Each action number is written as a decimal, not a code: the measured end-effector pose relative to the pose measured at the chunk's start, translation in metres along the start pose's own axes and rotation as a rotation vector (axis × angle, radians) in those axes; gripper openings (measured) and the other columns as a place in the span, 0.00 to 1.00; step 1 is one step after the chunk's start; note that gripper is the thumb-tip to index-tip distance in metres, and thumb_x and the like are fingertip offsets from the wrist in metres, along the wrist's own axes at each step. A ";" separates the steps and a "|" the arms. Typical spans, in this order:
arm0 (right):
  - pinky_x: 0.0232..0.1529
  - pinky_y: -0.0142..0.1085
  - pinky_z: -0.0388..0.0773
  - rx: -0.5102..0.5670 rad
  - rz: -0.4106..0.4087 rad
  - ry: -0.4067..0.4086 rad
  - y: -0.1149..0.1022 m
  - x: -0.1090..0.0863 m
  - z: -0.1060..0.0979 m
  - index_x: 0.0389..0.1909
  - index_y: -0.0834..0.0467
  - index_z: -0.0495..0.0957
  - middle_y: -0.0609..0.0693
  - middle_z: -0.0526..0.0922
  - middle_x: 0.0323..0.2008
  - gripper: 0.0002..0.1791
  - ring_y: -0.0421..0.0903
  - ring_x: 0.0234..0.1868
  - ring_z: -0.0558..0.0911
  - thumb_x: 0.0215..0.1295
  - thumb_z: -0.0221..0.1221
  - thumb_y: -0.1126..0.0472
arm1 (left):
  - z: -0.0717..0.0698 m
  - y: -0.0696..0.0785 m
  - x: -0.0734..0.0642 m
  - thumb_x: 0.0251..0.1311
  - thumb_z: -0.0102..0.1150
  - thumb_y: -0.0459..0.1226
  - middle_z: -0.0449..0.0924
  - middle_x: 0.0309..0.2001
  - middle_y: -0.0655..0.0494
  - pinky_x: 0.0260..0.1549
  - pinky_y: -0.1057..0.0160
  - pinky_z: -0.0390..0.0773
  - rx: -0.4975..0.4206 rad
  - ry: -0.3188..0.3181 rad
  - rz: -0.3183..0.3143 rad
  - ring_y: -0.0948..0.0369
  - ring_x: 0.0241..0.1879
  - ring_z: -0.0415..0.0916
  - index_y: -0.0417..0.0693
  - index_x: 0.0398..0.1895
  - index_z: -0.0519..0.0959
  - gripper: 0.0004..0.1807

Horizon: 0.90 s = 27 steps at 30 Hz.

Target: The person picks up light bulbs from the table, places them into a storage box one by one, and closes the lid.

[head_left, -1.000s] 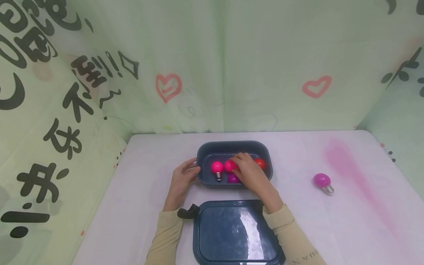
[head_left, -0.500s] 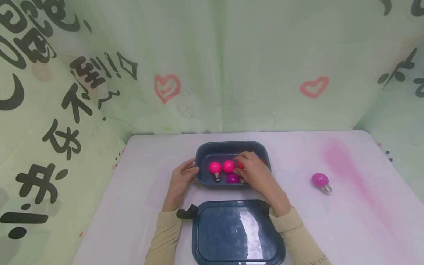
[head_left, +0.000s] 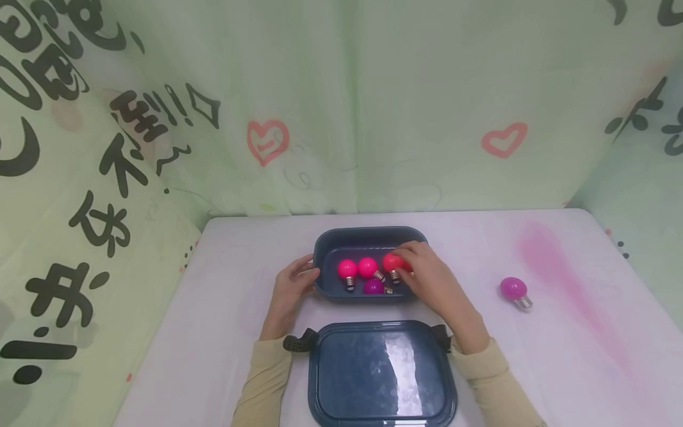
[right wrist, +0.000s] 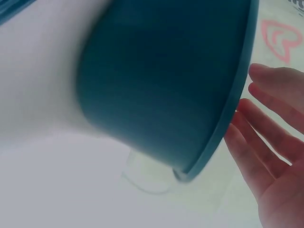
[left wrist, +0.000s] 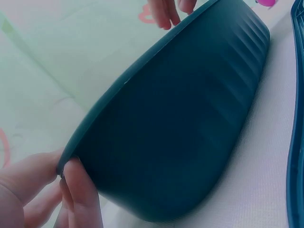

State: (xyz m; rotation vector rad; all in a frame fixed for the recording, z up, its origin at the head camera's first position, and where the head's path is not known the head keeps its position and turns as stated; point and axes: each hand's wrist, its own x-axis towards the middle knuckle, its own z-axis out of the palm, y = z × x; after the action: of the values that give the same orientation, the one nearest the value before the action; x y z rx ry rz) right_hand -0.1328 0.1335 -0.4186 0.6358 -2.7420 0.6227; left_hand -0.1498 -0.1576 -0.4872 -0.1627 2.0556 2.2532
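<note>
In the head view, my left hand [head_left: 290, 295] grips the left rim of a dark blue plastic box [head_left: 368, 298]. The left wrist view shows my thumb and fingers pinching that rim. My right hand [head_left: 436, 283] reaches over the box's right side, fingertips at a red light bulb [head_left: 393, 261]; another reddish bulb is mostly hidden beneath it. Its fingers [right wrist: 256, 147] look extended in the right wrist view, tips partly behind the rim. Also in the box are a pink bulb [head_left: 347, 268], a second pink bulb [head_left: 367, 267] and a purple bulb [head_left: 373, 287].
Another purple bulb [head_left: 514, 288] lies on the white tabletop [head_left: 213, 284], right of the box. A dark blue lid [head_left: 352, 373] lies flat in front of the box, between my forearms. A green printed curtain [head_left: 405, 89] stands behind the table.
My right hand has shifted rightward from the second pink bulb towards the box's right side, uncovering that bulb, the purple bulb's base and a red bulb. My left hand keeps its grip.
</note>
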 end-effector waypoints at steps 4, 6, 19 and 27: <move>0.54 0.49 0.79 0.006 0.026 -0.011 0.006 -0.004 -0.006 0.50 0.67 0.80 0.59 0.80 0.48 0.20 0.56 0.52 0.77 0.55 0.70 0.69 | 0.001 0.000 0.000 0.62 0.66 0.35 0.77 0.53 0.44 0.39 0.67 0.81 0.012 0.003 0.000 0.57 0.44 0.80 0.46 0.62 0.77 0.24; 0.55 0.50 0.78 0.009 0.023 -0.004 0.009 -0.005 -0.009 0.49 0.67 0.80 0.60 0.80 0.48 0.19 0.57 0.52 0.76 0.55 0.69 0.69 | 0.001 0.001 0.001 0.62 0.66 0.35 0.77 0.53 0.44 0.39 0.67 0.81 0.012 0.005 0.001 0.59 0.44 0.80 0.46 0.62 0.77 0.24; 0.56 0.54 0.77 0.001 0.063 0.023 0.034 -0.019 -0.028 0.51 0.68 0.79 0.62 0.80 0.49 0.20 0.59 0.54 0.75 0.56 0.69 0.71 | 0.005 0.007 0.002 0.62 0.66 0.35 0.76 0.54 0.43 0.41 0.66 0.81 -0.001 -0.002 -0.010 0.50 0.50 0.78 0.43 0.64 0.75 0.25; 0.57 0.56 0.75 -0.021 0.085 0.045 0.052 -0.028 -0.036 0.52 0.67 0.79 0.64 0.79 0.51 0.22 0.62 0.55 0.74 0.56 0.68 0.70 | 0.007 0.001 0.004 0.62 0.66 0.36 0.76 0.54 0.44 0.42 0.65 0.82 0.006 0.021 0.013 0.54 0.47 0.80 0.47 0.62 0.77 0.24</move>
State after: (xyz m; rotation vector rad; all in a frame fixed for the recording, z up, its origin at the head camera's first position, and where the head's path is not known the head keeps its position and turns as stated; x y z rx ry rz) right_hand -0.1271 0.2028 -0.4146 0.4965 -2.7417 0.6188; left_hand -0.1537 -0.1510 -0.4862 -0.1730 2.0802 2.2619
